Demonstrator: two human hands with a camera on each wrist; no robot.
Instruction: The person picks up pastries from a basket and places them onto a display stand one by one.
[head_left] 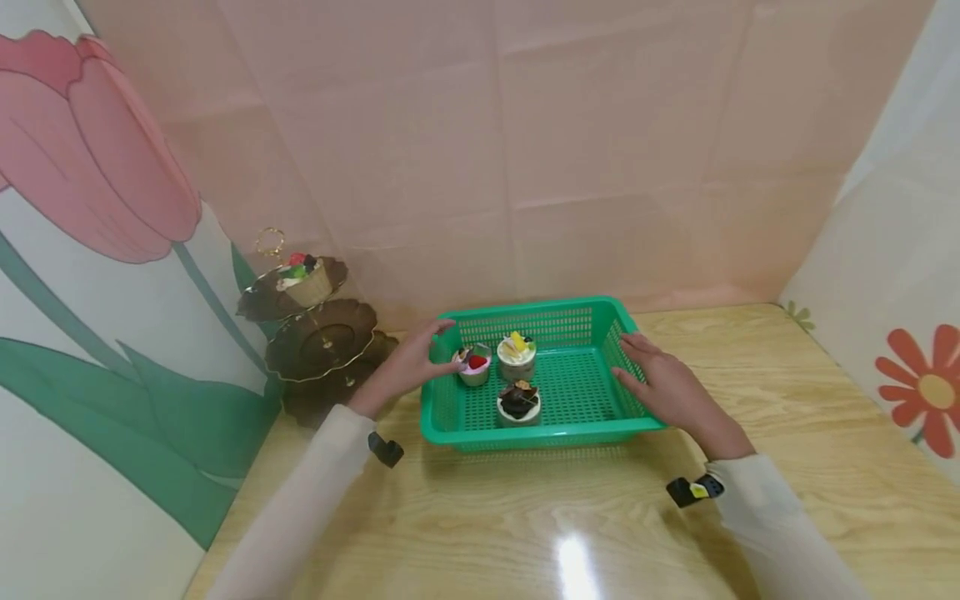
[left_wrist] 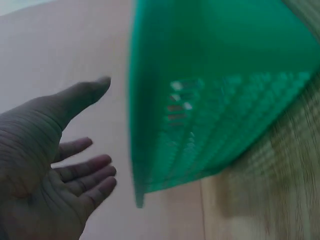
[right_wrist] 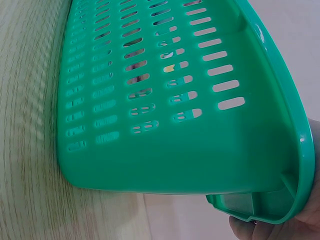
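Observation:
A green plastic basket (head_left: 585,429) with slotted walls stands on the table. Inside, toward its left, are a cupcake with pink topping and a red piece (head_left: 477,363), a cream cupcake with yellow topping (head_left: 517,354) and a dark chocolate-topped cupcake (head_left: 519,404). My left hand (head_left: 405,360) hovers at the basket's left rim, thumb and fingers spread, the thumb tip overlapping the pink cupcake in the head view. Nothing lies in its palm in the left wrist view. At the right rim is my right hand (head_left: 663,383), fingers extended over the edge, partly hidden behind the rim in the right wrist view.
Left of the basket rises a dark tiered stand (head_left: 322,337) with a gold ring handle. A fruit-topped cupcake (head_left: 307,283) tilts on its top tier. Behind the wooden table (head_left: 480,517) hangs a pink cloth backdrop (head_left: 600,167); flower-printed panels flank both sides.

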